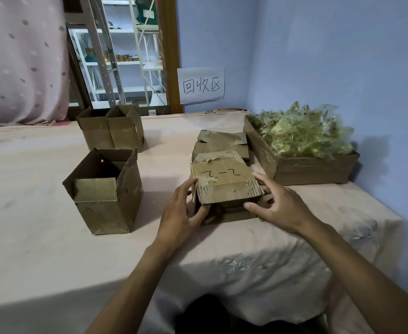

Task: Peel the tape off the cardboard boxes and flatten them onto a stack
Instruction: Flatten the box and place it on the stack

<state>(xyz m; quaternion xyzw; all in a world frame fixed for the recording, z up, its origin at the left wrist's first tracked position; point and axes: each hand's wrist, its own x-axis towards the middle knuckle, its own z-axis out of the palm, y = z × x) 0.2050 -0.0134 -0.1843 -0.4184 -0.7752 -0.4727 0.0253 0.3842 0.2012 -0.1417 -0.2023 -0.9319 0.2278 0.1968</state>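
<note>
Left hand [181,210] and right hand [280,206], fingers curled, grip a brown taped cardboard box [222,189] at centre frame. Peeling appears the step in hand; next, a tape end [209,180] needs pinching. Flattened brown cardboard stack [222,143] lies just behind.

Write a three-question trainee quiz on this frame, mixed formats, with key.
1. True or false: the left hand and right hand both hold the marked box.
2. The crumpled tape lies in: A) a cardboard tray B) a plastic bucket C) a drawer.
3. Fill in: ___ upright open boxes stand fully in view, left of the flattened stack.
Key: 1 true; 2 A; 3 three.
</note>
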